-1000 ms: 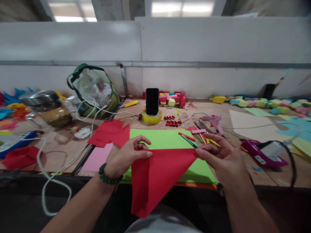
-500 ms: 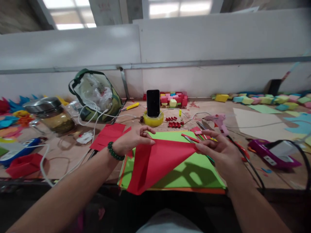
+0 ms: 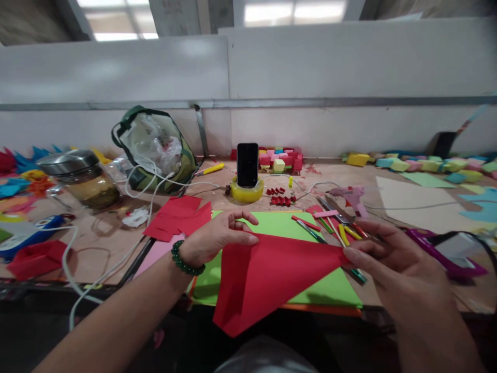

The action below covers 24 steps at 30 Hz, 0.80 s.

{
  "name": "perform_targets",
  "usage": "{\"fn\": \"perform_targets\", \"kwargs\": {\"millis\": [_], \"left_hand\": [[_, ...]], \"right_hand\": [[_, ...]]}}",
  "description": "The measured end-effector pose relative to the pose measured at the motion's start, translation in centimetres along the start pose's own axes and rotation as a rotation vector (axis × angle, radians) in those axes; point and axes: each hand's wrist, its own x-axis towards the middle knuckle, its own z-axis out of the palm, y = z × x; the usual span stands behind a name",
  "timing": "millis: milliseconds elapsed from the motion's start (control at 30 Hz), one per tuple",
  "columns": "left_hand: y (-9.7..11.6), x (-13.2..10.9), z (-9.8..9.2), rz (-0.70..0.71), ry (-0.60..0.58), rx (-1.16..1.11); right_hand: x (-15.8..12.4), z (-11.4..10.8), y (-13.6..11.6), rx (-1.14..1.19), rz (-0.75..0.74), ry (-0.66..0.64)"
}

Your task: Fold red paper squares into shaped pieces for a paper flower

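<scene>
I hold a folded red paper sheet (image 3: 267, 274) between both hands, above the near edge of the table (image 3: 97, 248), its lowest point hanging past that edge toward my lap. My left hand (image 3: 217, 235), with a green bead bracelet (image 3: 185, 259) at the wrist, pinches the sheet's upper left corner between thumb and fingers. My right hand (image 3: 392, 259) pinches the upper right corner, fingers closed on the tip of the paper. Under the red sheet a lime green sheet (image 3: 279, 225) lies flat on the table, with an orange edge showing beneath it along the near side and a pink sheet (image 3: 155, 256) just to its left. Near my right hand a scatter of coloured paper strips (image 3: 334, 225) lies across the green sheet's far right corner. Left of the green sheet rests a loose pile of red paper pieces (image 3: 178, 217), and a white cable (image 3: 116, 264) runs over the table's near left part. Farther back, a black phone (image 3: 247, 165) stands upright in a yellow tape roll (image 3: 246, 192), with small red folded pieces (image 3: 280, 197) just to its right. A pink glue gun (image 3: 351, 197) lies to the right. At the far left stand a lidded glass jar (image 3: 83, 181) and a green bag (image 3: 155, 147), and coloured paper cubes (image 3: 279, 158) sit against the white wall (image 3: 310, 67).
</scene>
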Motion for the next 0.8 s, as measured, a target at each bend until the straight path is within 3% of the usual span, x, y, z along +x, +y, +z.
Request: {"fn": "perform_targets", "kwargs": {"millis": [300, 500, 667, 800], "left_hand": [[0.3, -0.5, 0.1, 0.049, 0.001, 0.071], [0.2, 2.3, -1.5, 0.052, -0.008, 0.255], [-1.0, 5.4, -3.1, -0.021, -0.043, 0.545], [-2.1, 6.4, -3.3, -0.047, -0.086, 0.642]], "right_hand": [[0.1, 0.4, 0.0, 0.001, 0.004, 0.014], [2.2, 1.3, 2.5, -0.084, 0.110, -0.098], [3.1, 2.4, 4.9, -0.404, 0.192, -0.226], [3.2, 2.6, 5.4, -0.794, 0.060, -0.277]]}}
